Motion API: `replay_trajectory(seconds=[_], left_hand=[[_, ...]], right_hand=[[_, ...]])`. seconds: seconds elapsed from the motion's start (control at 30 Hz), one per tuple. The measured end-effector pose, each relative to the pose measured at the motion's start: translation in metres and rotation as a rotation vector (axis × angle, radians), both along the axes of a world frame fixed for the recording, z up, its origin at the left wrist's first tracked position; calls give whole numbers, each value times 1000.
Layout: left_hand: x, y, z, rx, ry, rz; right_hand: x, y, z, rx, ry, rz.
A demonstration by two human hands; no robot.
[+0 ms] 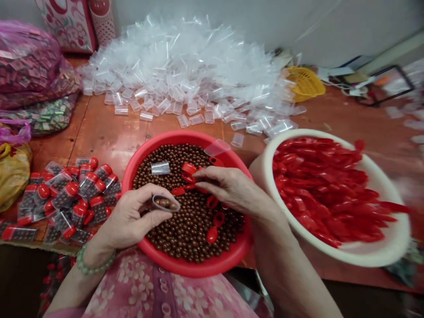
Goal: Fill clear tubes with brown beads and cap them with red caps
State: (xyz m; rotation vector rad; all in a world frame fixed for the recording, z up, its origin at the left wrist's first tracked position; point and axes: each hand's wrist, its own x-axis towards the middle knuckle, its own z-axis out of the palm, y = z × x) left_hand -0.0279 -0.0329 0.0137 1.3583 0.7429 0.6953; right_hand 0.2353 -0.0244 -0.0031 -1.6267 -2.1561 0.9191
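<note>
My left hand [137, 216] holds a clear plastic tube [165, 203] tilted with its mouth toward me, and brown balls show inside. The red basin [195, 269] below it is filled with small brown balls [185, 243]. Over the basin's middle, my right hand [225, 185] pinches a red plastic cap [189, 170]. Several more red caps lie on the balls, one of them [215, 227] near the right side. Another clear tube [160, 168] rests on the balls at the upper left, and one leans at the basin's back rim.
Filled tubes with red caps [71, 194] are piled at the left. A white basin [374, 251] of red caps stands right. Behind lies a heap of clear tubes [185, 66], with a yellow basket [304, 84] beside it. Plastic bags [29, 66] sit at the far left.
</note>
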Motion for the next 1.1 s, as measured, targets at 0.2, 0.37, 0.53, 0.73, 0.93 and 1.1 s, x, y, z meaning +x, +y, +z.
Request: replay_trajectory(seconds=[0.2,0.37,0.53,0.73,0.93,1.1], left_hand=[[6,8,-11,25,106,51],[12,10,-14,-113,-1,134],[18,12,-16,-318,-164,166],[20,12,-21,-446,-232,171],[19,8,-27,-421,-313,81],[21,12,-23,-224,-61,102]], right_hand=[[-21,-4,-6,61,-334,224],[-39,-4,-13,115,-530,297],[-37,-4,-18,163,-394,257],[-26,-8,-12,-67,369,-187],[-44,-5,6,-15,729,-472],[-54,-4,9,2,797,-487]])
